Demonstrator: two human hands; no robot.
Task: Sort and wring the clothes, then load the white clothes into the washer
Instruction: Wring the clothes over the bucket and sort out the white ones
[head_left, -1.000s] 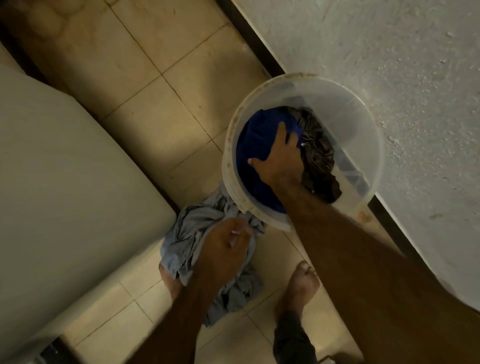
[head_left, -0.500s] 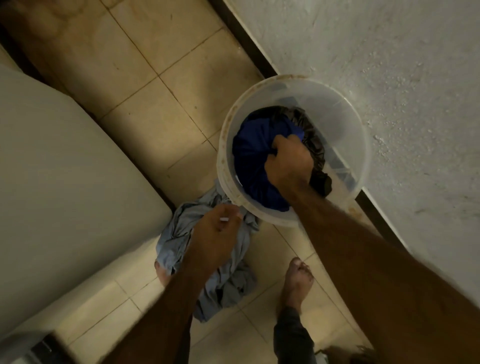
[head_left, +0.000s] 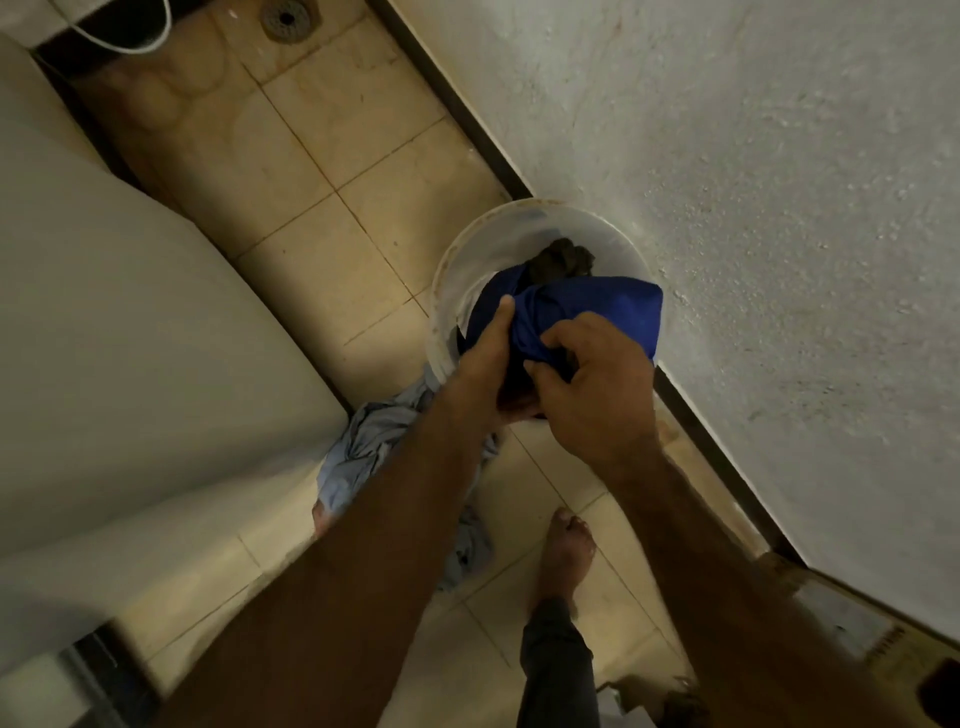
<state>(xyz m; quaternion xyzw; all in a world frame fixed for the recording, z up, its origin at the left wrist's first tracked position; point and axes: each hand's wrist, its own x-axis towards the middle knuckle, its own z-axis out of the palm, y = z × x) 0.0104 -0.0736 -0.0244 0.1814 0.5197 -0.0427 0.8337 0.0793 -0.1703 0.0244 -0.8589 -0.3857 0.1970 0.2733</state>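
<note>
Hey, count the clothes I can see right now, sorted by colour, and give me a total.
Blue garment, gripped by both the left hand and right hand over the bucket: 1
Dark brown garment, in the bucket: 1
Light blue-grey garment, on the floor: 1
Total: 3

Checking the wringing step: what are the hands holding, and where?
Both the left hand and the right hand grip the blue garment, bunched at its near end, over the bucket.

We can read no text, brand, number or sign anywhere here. The cardboard box (head_left: 852, 631) at the lower right carries dark printed marks along its edge, but they are too small and blurred for us to make out.
</note>
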